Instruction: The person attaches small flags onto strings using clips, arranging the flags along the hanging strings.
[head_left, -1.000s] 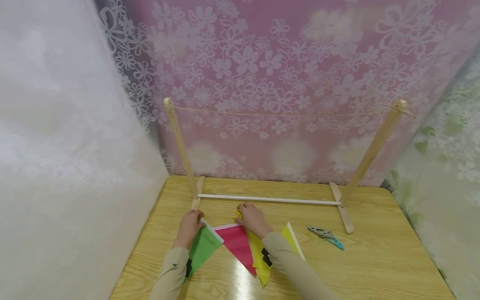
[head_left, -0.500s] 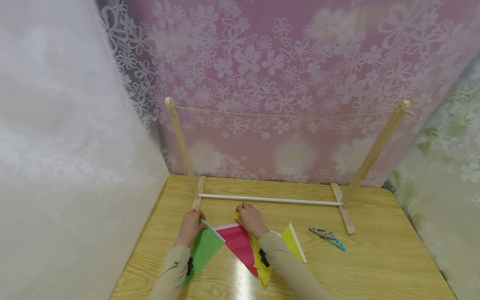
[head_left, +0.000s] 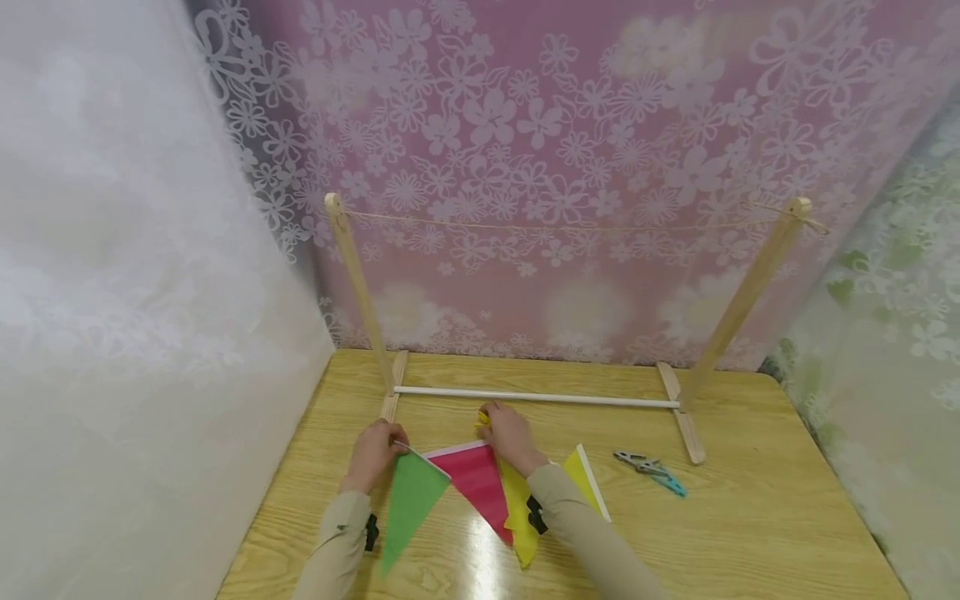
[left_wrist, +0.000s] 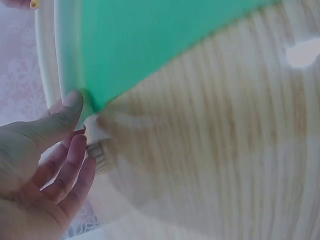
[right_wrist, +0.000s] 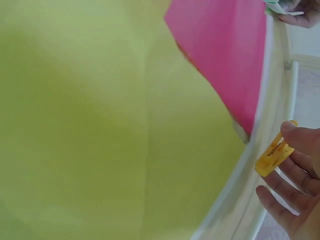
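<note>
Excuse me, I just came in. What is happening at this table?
A person's left hand pinches a green pennant by its corner, while the right hand holds a yellow clothespin. A pink pennant and at least one yellow pennant are nearby; gray and blue clothespins rest farther right. A string behind them carries no pennants.

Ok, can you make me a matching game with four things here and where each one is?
Things:
1. green flag
2. yellow clip
3. string
4. blue clip

Places:
A. stretched between two wooden posts
B. lying on the table, touched by no hand
C. pinched in the left hand
D. held in the right hand

Right pairs: 1-C, 2-D, 3-A, 4-B
</note>
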